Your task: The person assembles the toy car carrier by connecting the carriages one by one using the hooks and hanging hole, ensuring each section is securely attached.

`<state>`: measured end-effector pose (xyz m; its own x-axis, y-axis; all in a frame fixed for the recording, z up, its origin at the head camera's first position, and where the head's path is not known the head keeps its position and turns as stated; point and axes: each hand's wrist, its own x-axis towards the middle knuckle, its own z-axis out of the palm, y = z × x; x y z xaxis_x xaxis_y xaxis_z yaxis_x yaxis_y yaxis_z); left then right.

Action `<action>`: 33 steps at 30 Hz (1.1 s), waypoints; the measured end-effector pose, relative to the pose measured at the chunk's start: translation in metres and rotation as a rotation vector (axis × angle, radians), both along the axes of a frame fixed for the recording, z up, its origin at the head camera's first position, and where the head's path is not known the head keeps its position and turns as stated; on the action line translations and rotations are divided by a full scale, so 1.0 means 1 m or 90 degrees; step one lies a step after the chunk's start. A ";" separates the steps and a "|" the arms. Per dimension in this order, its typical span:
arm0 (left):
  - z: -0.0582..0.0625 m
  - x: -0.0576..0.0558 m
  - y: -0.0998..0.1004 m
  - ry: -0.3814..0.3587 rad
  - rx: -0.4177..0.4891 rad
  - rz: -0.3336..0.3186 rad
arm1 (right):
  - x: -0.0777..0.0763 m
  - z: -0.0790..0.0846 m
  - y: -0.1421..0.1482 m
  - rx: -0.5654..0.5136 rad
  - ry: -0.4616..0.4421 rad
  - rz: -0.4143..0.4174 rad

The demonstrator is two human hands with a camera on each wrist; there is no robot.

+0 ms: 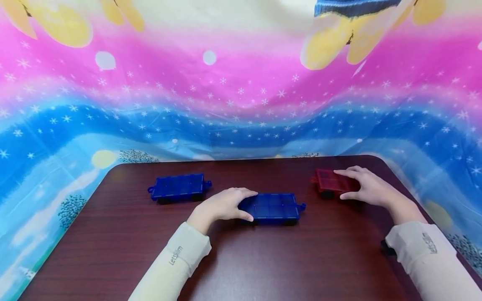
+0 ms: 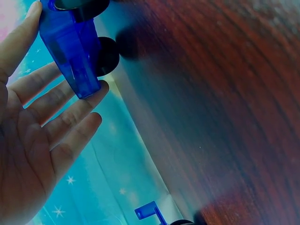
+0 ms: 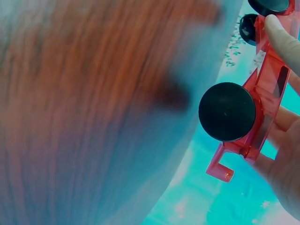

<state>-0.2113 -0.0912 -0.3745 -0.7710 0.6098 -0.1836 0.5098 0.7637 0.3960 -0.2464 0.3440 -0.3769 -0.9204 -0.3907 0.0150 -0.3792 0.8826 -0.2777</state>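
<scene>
In the head view, my left hand (image 1: 225, 203) grips the left end of a translucent blue toy car base (image 1: 276, 207) with black wheels, thumb in front and fingers behind. The left wrist view shows the base's end (image 2: 77, 56) between thumb and fingers. To the right, my right hand (image 1: 370, 186) holds a red toy car base (image 1: 331, 180) by its right end. The right wrist view shows the red base's side (image 3: 269, 89), its black wheels and hooked coupling, with the thumb on it. A second blue car base (image 1: 178, 186) stands apart at the back left.
A dark reddish-brown wooden table (image 1: 113, 242) lies beneath everything. Around its far and side edges hangs a colourful printed cloth (image 1: 241, 100). A small black object (image 1: 388, 247) is partly hidden by the right sleeve (image 1: 425, 251).
</scene>
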 end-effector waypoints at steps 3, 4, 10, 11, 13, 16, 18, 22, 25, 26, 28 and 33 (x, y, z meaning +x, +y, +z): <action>0.000 0.000 0.000 -0.001 0.002 0.001 | 0.005 0.004 -0.003 0.004 0.008 0.001; 0.001 0.000 0.000 0.000 0.002 0.000 | 0.007 0.005 -0.005 0.004 0.010 0.003; 0.001 -0.001 0.000 0.002 -0.001 -0.003 | 0.018 0.014 -0.013 0.000 0.025 0.017; 0.001 -0.002 0.000 0.001 -0.003 -0.002 | 0.020 0.015 -0.014 0.000 0.028 0.018; 0.000 -0.002 0.001 0.003 -0.004 -0.004 | 0.024 0.017 -0.016 0.005 0.031 0.019; 0.000 -0.002 0.001 0.004 -0.005 -0.003 | 0.029 0.018 -0.020 0.011 0.033 0.019; -0.001 -0.002 0.001 0.004 -0.005 -0.002 | 0.033 0.019 -0.022 0.013 0.033 0.021; 0.000 -0.001 0.001 0.003 -0.004 0.000 | 0.040 0.020 -0.026 0.012 0.041 0.028; 0.000 -0.001 0.001 0.003 -0.003 0.001 | 0.044 0.019 -0.028 0.010 0.052 0.036; 0.000 -0.001 0.001 0.004 -0.003 0.001 | 0.045 0.019 -0.028 0.009 0.053 0.036; 0.000 -0.001 0.001 0.002 -0.002 0.002 | 0.048 0.018 -0.029 0.008 0.053 0.036; 0.000 -0.001 0.002 0.002 -0.003 0.001 | 0.054 0.014 -0.031 0.012 0.039 0.030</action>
